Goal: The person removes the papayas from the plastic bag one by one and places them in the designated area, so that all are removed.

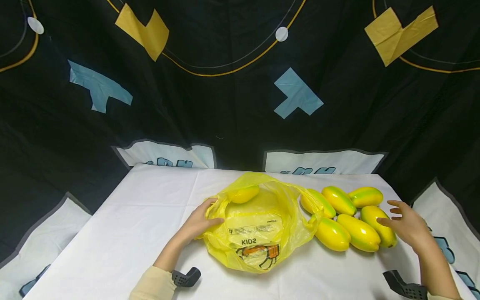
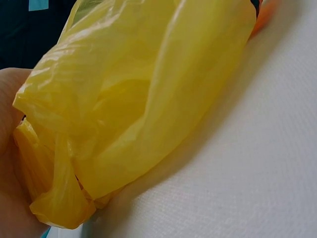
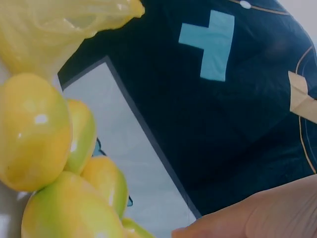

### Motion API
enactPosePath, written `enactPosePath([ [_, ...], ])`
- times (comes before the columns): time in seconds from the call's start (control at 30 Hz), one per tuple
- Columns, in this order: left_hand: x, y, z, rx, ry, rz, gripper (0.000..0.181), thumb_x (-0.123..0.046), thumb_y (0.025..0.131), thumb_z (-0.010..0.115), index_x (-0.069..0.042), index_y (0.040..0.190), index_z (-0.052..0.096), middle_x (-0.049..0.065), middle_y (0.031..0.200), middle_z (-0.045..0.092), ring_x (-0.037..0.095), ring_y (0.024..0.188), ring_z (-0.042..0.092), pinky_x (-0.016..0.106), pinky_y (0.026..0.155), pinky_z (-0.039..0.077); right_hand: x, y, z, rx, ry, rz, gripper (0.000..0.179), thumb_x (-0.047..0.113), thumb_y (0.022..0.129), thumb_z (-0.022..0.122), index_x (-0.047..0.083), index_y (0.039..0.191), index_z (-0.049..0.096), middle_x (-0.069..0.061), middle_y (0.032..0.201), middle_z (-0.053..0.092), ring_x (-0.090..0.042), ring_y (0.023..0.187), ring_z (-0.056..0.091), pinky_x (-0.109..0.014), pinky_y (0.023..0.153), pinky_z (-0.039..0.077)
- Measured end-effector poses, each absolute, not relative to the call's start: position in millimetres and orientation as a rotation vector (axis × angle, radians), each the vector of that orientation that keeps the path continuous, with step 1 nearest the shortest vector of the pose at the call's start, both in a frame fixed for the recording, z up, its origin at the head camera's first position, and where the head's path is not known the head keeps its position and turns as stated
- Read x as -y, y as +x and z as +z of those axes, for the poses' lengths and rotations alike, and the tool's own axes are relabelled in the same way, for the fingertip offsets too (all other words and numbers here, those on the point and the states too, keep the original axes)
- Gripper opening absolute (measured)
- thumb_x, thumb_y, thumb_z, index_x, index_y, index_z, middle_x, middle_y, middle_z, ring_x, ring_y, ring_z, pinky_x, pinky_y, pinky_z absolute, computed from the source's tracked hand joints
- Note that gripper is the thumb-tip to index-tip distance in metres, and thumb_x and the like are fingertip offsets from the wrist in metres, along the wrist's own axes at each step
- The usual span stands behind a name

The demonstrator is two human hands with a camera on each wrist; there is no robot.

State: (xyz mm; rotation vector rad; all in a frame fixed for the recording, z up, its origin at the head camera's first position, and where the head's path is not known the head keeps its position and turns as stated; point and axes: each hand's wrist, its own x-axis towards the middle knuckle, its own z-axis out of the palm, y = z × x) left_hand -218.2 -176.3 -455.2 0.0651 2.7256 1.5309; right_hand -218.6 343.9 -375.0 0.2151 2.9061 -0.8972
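A yellow plastic bag [image 1: 255, 216] with printed lettering lies on the white table, its wide mouth turned up. My left hand [image 1: 200, 221] holds the bag's left rim, thumb at the mouth; in the left wrist view the plastic bunches against the palm. One yellow mango [image 1: 245, 194] shows inside, near the back of the bag. To the bag's right sit several yellow-green mangoes [image 1: 359, 233] in a close group. My right hand [image 1: 408, 223] hovers at the group's right edge, fingers spread and nothing held, its fingertips overlapping the nearest mango [image 1: 378, 225].
The white tablecloth [image 1: 112, 250] spreads beneath everything. Behind the table hangs a black cloth [image 1: 225, 116] with blue, gold and white shapes. The bag's right rim overlaps the leftmost mangoes [image 1: 318, 203] of the group.
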Motion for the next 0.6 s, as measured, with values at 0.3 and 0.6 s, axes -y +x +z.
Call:
enactPosePath([
  [0.3,176.3,-217.3,-453.6,-2.723,0.060,1.527,0.063,-0.017,0.080,0.075,-0.014,0.137,0.049,0.013,0.140,0.049,0.034,0.123,0.047,0.054,0.104,0.035,-309.3,-208.9,-361.1,-3.106,0.066,-1.112,0.058,0.020,0.095,0.060,-0.010,0.138,0.036,-0.038,0.129,0.043,-0.055,0.112,0.046,-0.060,0.085,0.046],
  [0.6,175.9,-217.9,-454.4,-2.722,0.082,1.537,0.062,-0.017,0.080,0.076,-0.013,0.136,0.050,0.013,0.139,0.050,0.034,0.123,0.048,0.054,0.104,0.035,-263.4,-206.3,-342.8,-3.146,-0.122,-1.253,0.051,0.023,0.096,0.060,-0.001,0.138,0.046,-0.029,0.129,0.052,-0.047,0.112,0.052,-0.053,0.088,0.046],
])
